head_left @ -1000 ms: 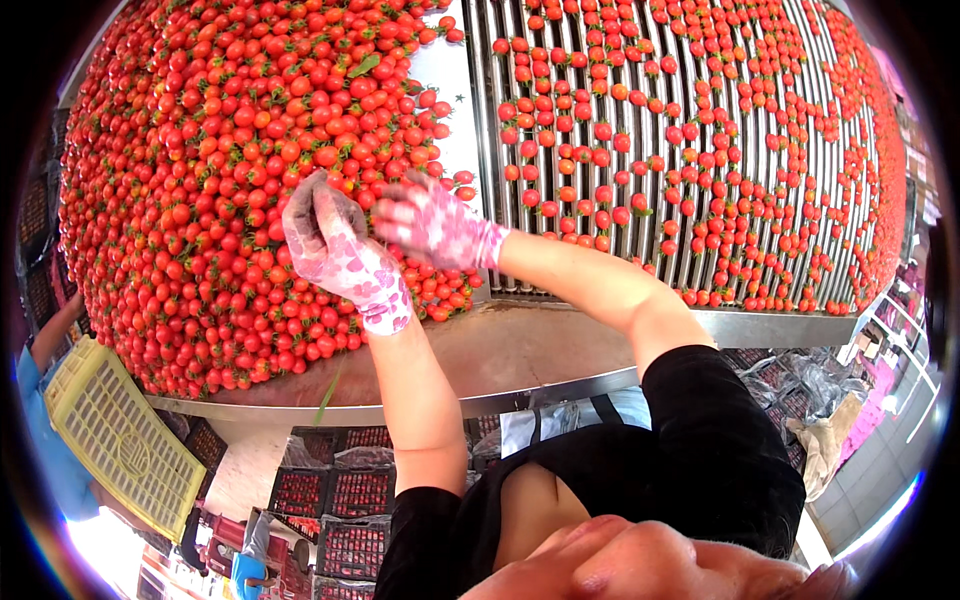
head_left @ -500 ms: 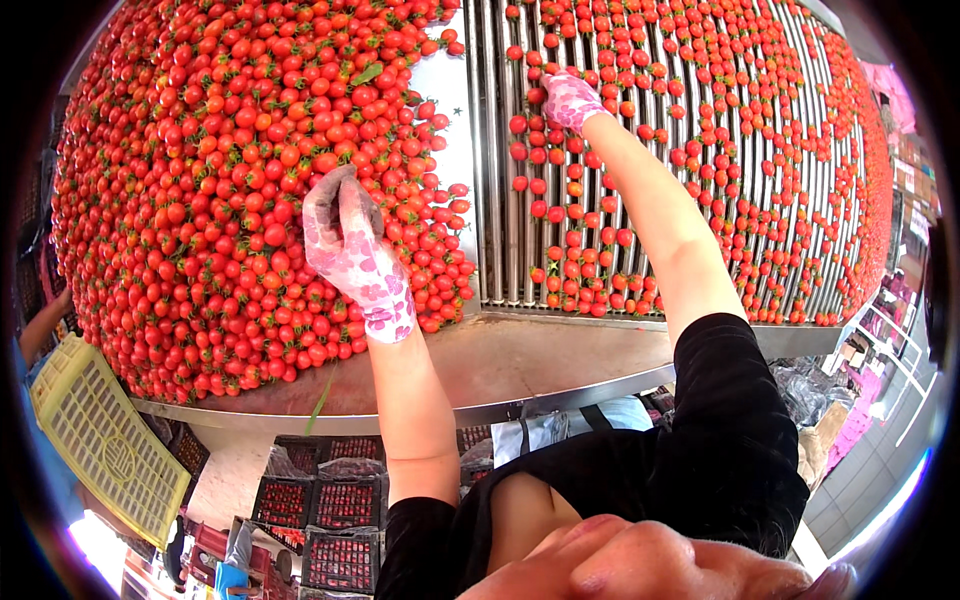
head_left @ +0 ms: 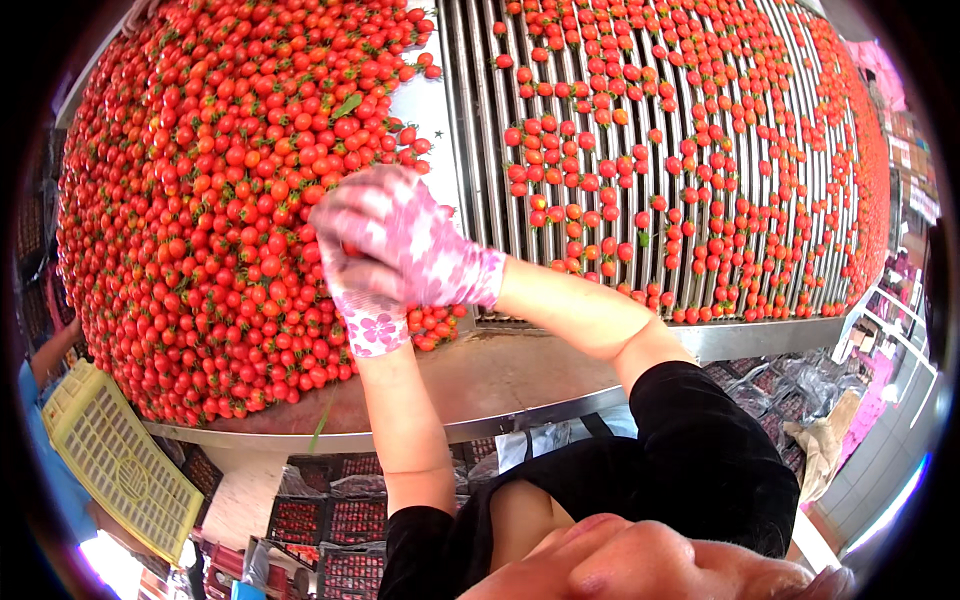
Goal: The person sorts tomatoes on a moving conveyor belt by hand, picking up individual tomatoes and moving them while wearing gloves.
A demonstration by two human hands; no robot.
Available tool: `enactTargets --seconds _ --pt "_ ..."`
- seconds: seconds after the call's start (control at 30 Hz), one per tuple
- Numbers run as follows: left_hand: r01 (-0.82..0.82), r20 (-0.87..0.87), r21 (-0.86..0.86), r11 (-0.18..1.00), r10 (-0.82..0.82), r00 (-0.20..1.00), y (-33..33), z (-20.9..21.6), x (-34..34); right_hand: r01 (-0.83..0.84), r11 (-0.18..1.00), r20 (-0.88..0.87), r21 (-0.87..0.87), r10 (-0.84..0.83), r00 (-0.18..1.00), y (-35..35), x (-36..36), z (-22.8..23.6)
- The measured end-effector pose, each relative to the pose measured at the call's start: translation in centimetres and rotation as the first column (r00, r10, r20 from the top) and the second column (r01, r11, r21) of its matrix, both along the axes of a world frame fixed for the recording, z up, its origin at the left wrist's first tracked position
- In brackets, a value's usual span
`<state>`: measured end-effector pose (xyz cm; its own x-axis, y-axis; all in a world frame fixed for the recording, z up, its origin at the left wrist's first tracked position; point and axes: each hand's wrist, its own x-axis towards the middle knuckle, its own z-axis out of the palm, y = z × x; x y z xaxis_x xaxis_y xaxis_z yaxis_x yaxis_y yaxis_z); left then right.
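Observation:
Both my hands wear white gloves with a pink flower print and darkened fingers. They meet over the right side of a deep pile of small red cherry tomatoes (head_left: 230, 190). My right hand (head_left: 415, 240) reaches across to the left with its fingers bent and pressed together, slightly blurred. It lies over my left hand (head_left: 372, 315), hiding most of that hand's fingers. A bit of red shows between the two hands, but I cannot tell whether it is held or lies in the pile. What the right fingers close on is hidden.
Right of a metal divider (head_left: 465, 170), metal rollers (head_left: 490, 235) carry rows of tomatoes. A metal ledge (head_left: 500, 370) runs along the near side. At lower left a person holds a yellow plastic crate (head_left: 125, 460). Black crates (head_left: 355, 520) of tomatoes stand below the ledge.
My right hand has left the rollers and come left and nearer, onto my left hand. The left hand has shifted slightly nearer. Tomatoes on the rollers have changed places.

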<state>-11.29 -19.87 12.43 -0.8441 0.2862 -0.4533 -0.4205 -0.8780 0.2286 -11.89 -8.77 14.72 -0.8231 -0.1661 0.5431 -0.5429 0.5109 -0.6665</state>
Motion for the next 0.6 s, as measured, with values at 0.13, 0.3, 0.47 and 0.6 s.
enactTargets --seconds 0.13,0.3,0.47,0.6 --pt "-0.059 -0.095 0.220 0.974 0.082 0.992 -3.0 -1.6 -0.7 0.271 0.927 0.223 -0.259 -0.216 0.951 0.3 4.0 -6.1" --pt "-0.187 -0.080 -0.039 0.982 0.184 0.980 -3.4 -1.3 -0.5 -0.535 0.772 0.348 0.343 0.425 0.836 -2.8 10.8 -12.0" --pt "-0.113 -0.055 0.007 0.994 0.114 0.992 -3.4 -2.3 -0.3 -0.509 0.814 0.296 0.280 0.431 0.852 -6.3 7.9 -17.7" --pt "-0.142 -0.042 -0.060 0.988 0.139 0.989 -3.5 -1.6 0.0 -0.483 0.780 0.214 0.398 0.433 0.876 -4.7 4.6 -17.8"
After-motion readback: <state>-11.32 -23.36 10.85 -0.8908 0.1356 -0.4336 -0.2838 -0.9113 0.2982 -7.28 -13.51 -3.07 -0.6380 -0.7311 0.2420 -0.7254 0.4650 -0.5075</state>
